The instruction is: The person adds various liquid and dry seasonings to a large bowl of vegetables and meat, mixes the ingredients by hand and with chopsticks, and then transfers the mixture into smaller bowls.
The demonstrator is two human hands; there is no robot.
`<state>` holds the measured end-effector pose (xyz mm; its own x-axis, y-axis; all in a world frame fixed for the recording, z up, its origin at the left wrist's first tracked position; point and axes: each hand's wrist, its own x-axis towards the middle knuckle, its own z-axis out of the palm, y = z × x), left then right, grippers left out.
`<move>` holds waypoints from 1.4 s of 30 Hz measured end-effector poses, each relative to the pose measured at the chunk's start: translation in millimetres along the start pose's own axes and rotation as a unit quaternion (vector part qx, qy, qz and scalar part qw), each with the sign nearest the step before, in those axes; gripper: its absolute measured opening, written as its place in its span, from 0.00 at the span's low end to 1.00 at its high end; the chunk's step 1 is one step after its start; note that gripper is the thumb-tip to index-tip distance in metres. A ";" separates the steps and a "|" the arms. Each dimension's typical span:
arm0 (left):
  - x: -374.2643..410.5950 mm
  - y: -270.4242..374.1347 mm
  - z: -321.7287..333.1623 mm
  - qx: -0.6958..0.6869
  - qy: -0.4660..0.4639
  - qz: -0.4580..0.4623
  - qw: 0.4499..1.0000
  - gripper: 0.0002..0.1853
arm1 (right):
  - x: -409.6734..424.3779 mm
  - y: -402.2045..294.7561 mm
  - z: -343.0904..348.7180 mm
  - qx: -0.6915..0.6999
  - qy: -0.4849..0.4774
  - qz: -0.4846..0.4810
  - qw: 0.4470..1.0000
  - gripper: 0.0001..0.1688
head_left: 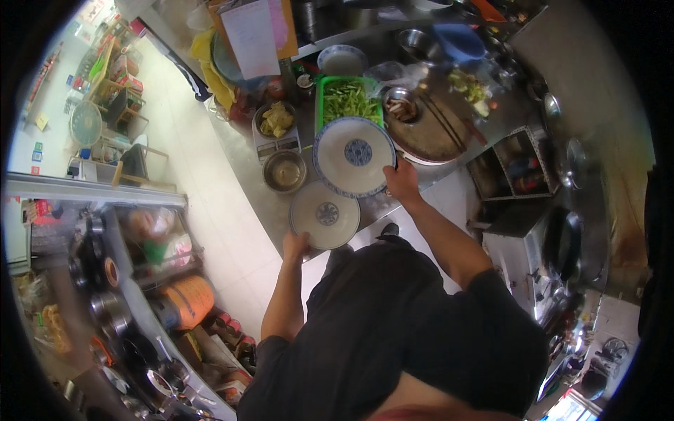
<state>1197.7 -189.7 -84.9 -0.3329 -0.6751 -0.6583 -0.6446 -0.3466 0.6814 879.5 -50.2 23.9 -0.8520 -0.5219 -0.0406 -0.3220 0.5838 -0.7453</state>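
My left hand [297,245] grips the lower left rim of a white plate with a blue centre pattern [345,229]. With my right hand [403,180] I hold a larger blue-rimmed bowl [337,169] by its lower right edge; it overlaps the top of the plate. Just beyond the bowl is a green-rimmed tray [318,105] of sliced green vegetable. Left of the bowl stands a steel bowl [271,184], and above it a bowl of pale yellow food rests on a kitchen scale [262,151]. Both hands' fingertips are partly hidden by the rims.
A round chopping board [439,139] on the right carries chopsticks [445,123], a cleaver and a metal bowl of sliced food [401,108]. Another patterned bowl [342,60] and a clipboard [250,39] are at the back. Shelves with pans and bags stand lower left; a stove unit is at right.
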 end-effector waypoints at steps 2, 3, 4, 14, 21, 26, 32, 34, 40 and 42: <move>-6.1 -5.6 0.3 0.083 0.087 0.056 0.991 0.21 | 8.5 -26.6 4.0 -0.018 0.013 -0.027 0.999 0.17; -8.3 -13.2 3.9 0.126 0.164 0.100 0.973 0.23 | 11.4 -42.1 9.1 -0.026 0.020 -0.041 0.999 0.16; -12.1 -14.6 6.9 0.169 0.237 0.143 0.946 0.25 | 12.9 -53.8 15.1 -0.029 0.034 -0.087 0.995 0.14; -4.9 -25.4 3.7 0.050 0.040 -0.002 0.998 0.31 | 23.7 -116.8 67.6 -0.012 0.042 -0.489 0.871 0.16; 45.2 -100.1 26.2 0.069 -0.095 0.128 0.985 0.23 | 21.0 -133.4 78.7 -0.018 0.032 -0.479 0.877 0.14; 35.1 -70.9 28.2 0.004 0.013 -0.004 1.000 0.26 | 6.3 -88.9 45.2 -0.043 0.014 -0.098 0.994 0.13; -8.6 -36.1 39.3 0.039 0.215 -0.003 0.976 0.26 | -60.2 121.1 -40.2 0.245 0.048 0.262 0.932 0.14; -4.9 -52.1 39.8 0.001 0.241 -0.021 0.970 0.24 | -85.2 149.8 -49.1 0.280 0.046 0.323 0.903 0.14; -27.5 -17.7 36.7 -0.229 0.004 -0.156 0.961 0.20 | -90.7 206.4 0.2 0.321 0.022 0.357 0.877 0.19; -33.1 -5.6 45.0 -0.242 0.047 -0.134 0.960 0.17 | -73.6 212.3 20.5 0.356 0.009 0.337 0.871 0.19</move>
<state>1181.3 -136.1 -81.2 -0.1210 -0.5677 -0.8143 -0.2964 -0.7623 0.5754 882.3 99.4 -145.0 -0.7567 -0.1965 -0.6236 0.5869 0.2163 -0.7803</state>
